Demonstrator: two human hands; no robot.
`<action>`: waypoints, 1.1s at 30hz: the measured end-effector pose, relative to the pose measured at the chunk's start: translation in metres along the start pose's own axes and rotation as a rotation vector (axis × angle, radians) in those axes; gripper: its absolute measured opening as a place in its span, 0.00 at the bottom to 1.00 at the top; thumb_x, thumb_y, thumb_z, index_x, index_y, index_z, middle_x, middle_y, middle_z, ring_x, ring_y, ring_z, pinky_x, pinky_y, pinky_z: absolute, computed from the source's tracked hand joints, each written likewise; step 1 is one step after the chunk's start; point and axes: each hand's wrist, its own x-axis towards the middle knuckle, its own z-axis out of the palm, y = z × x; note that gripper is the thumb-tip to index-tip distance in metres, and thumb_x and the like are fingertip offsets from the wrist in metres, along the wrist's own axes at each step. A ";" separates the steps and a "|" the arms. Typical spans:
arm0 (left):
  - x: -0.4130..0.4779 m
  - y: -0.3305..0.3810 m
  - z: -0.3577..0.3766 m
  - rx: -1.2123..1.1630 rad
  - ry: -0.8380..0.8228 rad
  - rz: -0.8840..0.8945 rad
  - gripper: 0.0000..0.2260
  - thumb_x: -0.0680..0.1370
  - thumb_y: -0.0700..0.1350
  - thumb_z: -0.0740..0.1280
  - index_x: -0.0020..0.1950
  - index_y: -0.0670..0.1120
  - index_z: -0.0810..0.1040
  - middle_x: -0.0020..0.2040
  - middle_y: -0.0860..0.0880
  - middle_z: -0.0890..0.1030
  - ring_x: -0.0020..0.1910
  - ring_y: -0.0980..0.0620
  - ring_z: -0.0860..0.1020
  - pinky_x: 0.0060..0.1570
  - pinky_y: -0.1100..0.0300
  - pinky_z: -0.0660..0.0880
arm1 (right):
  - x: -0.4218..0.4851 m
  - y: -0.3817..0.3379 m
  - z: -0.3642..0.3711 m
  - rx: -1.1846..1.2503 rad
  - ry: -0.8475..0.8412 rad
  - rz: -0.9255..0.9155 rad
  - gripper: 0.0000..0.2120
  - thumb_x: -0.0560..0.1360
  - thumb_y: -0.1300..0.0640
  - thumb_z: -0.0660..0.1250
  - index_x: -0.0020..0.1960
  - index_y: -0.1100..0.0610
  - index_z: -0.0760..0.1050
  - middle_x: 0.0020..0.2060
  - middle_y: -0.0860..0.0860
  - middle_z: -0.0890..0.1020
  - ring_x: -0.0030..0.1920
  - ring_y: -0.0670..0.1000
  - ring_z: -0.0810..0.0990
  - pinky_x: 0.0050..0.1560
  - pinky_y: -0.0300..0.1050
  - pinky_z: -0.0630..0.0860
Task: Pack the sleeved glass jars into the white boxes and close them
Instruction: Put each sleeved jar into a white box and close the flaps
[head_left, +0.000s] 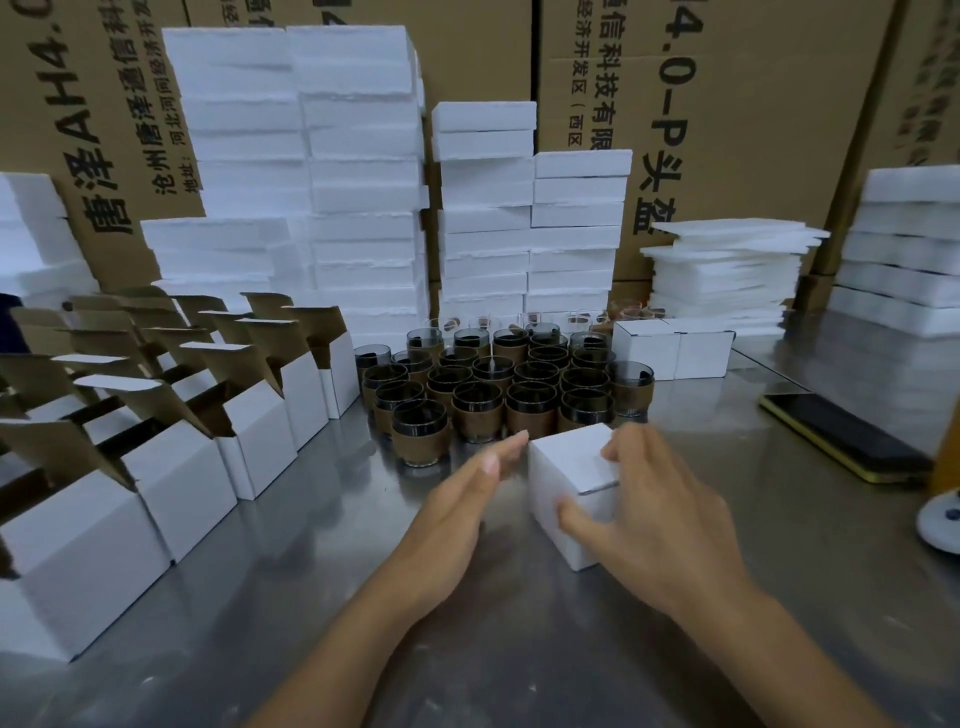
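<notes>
So there's one closed white box (563, 467) sitting on the steel table (519, 654), right in front of the cluster of sleeved glass jars (498, 395). The right hand (660, 519) grips it, thumb on the front face, fingers curled over the top. The left hand (462, 504) is flat, fingers straight and together, tips right at the box's left edge; can't tell if they actually touch. Open white boxes (208, 431) line the left side, and a phone (841, 436) lies off to the right.
</notes>
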 end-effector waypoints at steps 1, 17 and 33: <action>0.000 0.000 0.001 0.007 0.002 -0.005 0.25 0.70 0.74 0.48 0.64 0.70 0.69 0.63 0.66 0.74 0.64 0.67 0.70 0.62 0.64 0.65 | 0.001 0.008 -0.004 -0.037 0.003 0.029 0.22 0.64 0.33 0.55 0.48 0.47 0.55 0.47 0.44 0.65 0.51 0.49 0.71 0.38 0.45 0.62; 0.030 -0.026 -0.001 0.197 0.245 0.012 0.13 0.77 0.40 0.66 0.45 0.61 0.78 0.39 0.54 0.79 0.37 0.52 0.76 0.39 0.60 0.74 | 0.115 0.160 0.020 -0.394 0.074 0.372 0.24 0.75 0.42 0.62 0.60 0.61 0.68 0.57 0.59 0.76 0.60 0.60 0.72 0.60 0.58 0.69; 0.036 -0.026 0.000 0.352 0.237 0.050 0.16 0.74 0.40 0.68 0.45 0.64 0.76 0.36 0.59 0.78 0.33 0.61 0.75 0.31 0.73 0.68 | 0.175 0.195 0.037 -0.346 -0.127 0.477 0.28 0.79 0.40 0.51 0.74 0.52 0.55 0.74 0.61 0.54 0.74 0.61 0.52 0.68 0.65 0.59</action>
